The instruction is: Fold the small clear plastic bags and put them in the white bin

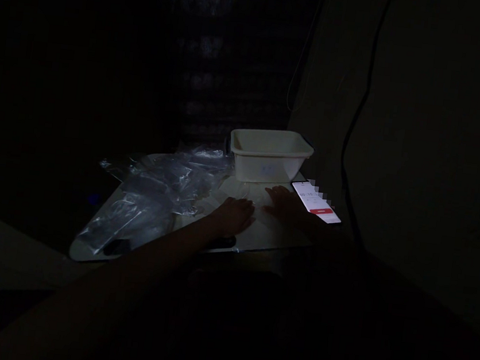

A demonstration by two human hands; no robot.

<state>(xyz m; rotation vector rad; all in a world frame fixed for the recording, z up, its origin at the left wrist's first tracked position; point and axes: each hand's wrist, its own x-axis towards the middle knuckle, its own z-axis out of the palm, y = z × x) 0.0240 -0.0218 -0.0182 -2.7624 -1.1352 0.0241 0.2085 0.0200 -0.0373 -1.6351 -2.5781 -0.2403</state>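
Head view: the left hand (232, 218), fingers slightly bent, is over the table (266, 238), right of the clear plastic bags (146, 201); its grip cannot be told. The right hand (281, 203), fingers spread, holds nothing visible. Bag handling appears in hand; the next move likely calls for light fingertip contact.

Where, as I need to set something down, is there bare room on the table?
Between the left hand and right hand, the table looks bare down to its near edge. A smaller patch seems open between the tub and the right hand, though dim. Crowded: the left side, under bags, and the right, with the phone.
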